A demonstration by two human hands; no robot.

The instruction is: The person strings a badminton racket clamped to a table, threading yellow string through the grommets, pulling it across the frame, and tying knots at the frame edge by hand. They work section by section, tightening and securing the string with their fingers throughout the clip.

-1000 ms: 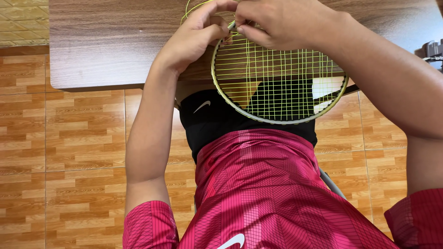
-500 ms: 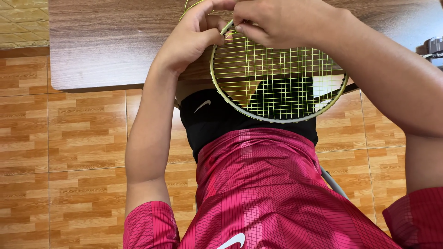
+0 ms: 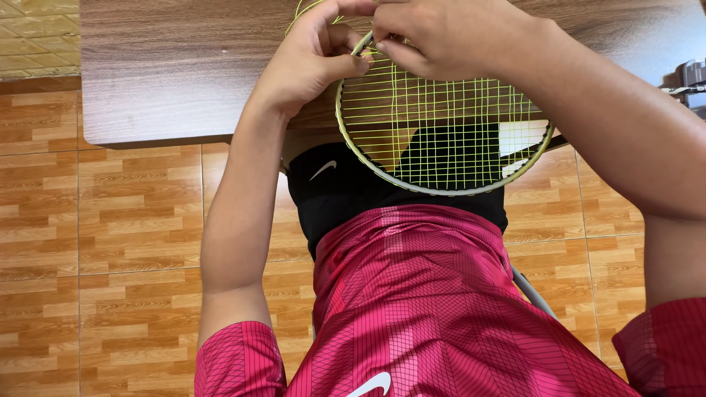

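Wood-grain table [image 3: 184, 73] across the top of the view, orange-brown tiled floor [image 3: 110, 220] below it, red shirt [image 3: 412, 294] and black shorts [image 3: 346, 191] filling the lower middle. Seen from above: a badminton racket [image 3: 441, 190] with a yellow-green frame, its head half over the table's near edge and half out over the lap, strung in a tight grid. Left hand [image 3: 309, 62] curled at the frame's upper left, thumb pressed against the rim to steady it. Right hand [image 3: 448, 33] just beside it, touching, fingertips bunched at the same spot and apparently pinching the yellow string [image 3: 298, 11], whose loose loop arcs up past the left hand toward the table's far side; exact grip hidden under the knuckles. Dark object [image 3: 691, 77] at the table's right edge, too cropped to name.

Judged from this: stringing work at the frame's edge, a strand being worked at the rim. Next move likely calls for a firm left-hand hold on the frame and a fine, steady pull on the strand, without snagging the loose loop.
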